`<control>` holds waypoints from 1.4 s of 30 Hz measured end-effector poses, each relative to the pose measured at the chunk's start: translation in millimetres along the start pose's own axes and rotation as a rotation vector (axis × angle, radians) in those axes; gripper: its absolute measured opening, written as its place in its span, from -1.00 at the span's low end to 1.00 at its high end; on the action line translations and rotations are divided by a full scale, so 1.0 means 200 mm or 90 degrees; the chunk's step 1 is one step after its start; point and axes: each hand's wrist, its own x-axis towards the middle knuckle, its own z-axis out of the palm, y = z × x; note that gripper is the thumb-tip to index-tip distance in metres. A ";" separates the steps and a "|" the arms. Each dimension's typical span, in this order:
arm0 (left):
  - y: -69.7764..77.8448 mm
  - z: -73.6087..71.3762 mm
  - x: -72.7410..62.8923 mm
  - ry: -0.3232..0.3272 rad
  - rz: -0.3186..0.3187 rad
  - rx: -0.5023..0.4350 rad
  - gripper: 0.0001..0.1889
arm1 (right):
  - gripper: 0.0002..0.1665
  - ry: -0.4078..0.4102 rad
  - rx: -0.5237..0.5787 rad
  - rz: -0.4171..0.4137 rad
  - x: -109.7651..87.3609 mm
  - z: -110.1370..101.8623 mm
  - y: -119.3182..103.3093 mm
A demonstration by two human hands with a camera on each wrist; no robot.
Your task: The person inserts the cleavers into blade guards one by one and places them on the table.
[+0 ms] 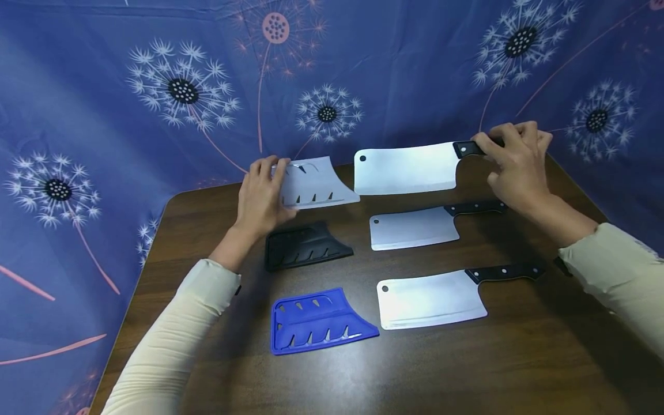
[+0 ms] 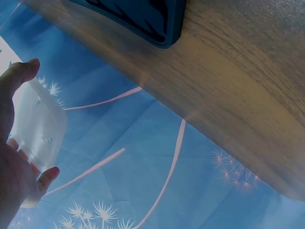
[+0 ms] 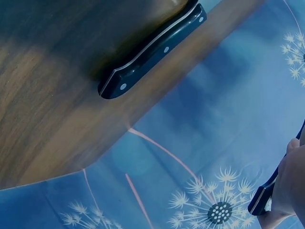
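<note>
My left hand (image 1: 261, 193) grips the closed end of a white blade guard (image 1: 316, 181) at the back of the table; in the left wrist view the guard (image 2: 40, 124) sits between thumb and fingers. With my right hand (image 1: 513, 164) I hold a large cleaver (image 1: 407, 169) by its black handle (image 1: 467, 148), blade pointing left. The blade's tip end stands close to the guard's slanted end. The right wrist view shows that handle's butt (image 3: 259, 200) past the fingers (image 3: 293, 145).
Below lie a black guard (image 1: 306, 246) and a smaller cleaver (image 1: 415, 229). Nearer are a blue guard (image 1: 319, 323) and another cleaver (image 1: 430, 300), all flat on the wooden table (image 1: 332, 386). A blue dandelion-print cloth (image 1: 404, 69) hangs behind.
</note>
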 end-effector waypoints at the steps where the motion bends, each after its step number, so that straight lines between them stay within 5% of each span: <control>1: 0.00 0.00 0.00 -0.002 0.002 0.001 0.06 | -0.21 -0.007 -0.001 -0.001 0.00 0.00 0.00; 16: 0.05 0.02 0.01 -0.012 0.036 0.018 0.07 | -0.21 -0.063 -0.036 -0.032 0.03 0.07 -0.07; 29: 0.04 0.02 -0.01 0.008 0.062 0.042 0.09 | -0.21 -0.052 -0.024 -0.060 0.04 0.12 -0.09; 36: 0.07 0.03 -0.01 -0.023 0.106 0.054 0.10 | -0.21 -0.060 -0.030 -0.084 0.07 0.15 -0.13; 42: 0.08 0.05 -0.02 -0.033 0.096 0.053 0.09 | -0.22 -0.058 -0.028 -0.087 0.07 0.16 -0.13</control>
